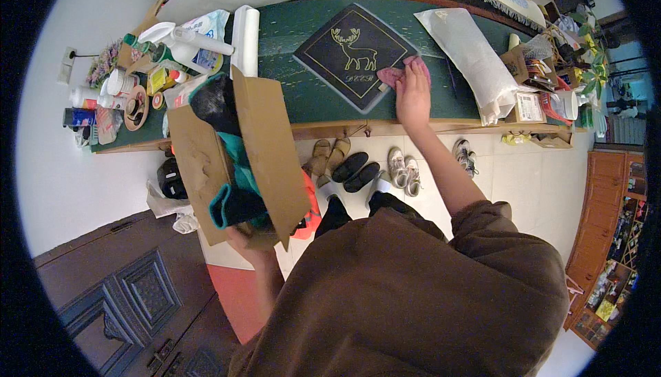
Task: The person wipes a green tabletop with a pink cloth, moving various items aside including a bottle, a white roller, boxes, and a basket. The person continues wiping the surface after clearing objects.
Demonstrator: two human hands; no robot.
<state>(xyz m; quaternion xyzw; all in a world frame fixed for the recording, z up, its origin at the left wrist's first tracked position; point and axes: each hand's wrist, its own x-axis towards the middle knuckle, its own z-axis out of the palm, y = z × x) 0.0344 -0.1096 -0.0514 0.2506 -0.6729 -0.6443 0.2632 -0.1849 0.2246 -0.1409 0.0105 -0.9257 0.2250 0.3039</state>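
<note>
My right hand presses on a pink cloth at the right corner of a black square mat with a deer outline. The mat lies turned like a diamond on the green tabletop. Against the near left edge of the table, my left hand holds an open cardboard box from below, its fingers mostly hidden. Dark and teal fabric items, perhaps gloves, stick out of the box.
Spray bottles, jars and a white roll crowd the table's left. A white padded bag and small boxes stand right. Several shoes lie on the floor below; a dark panelled door is lower left.
</note>
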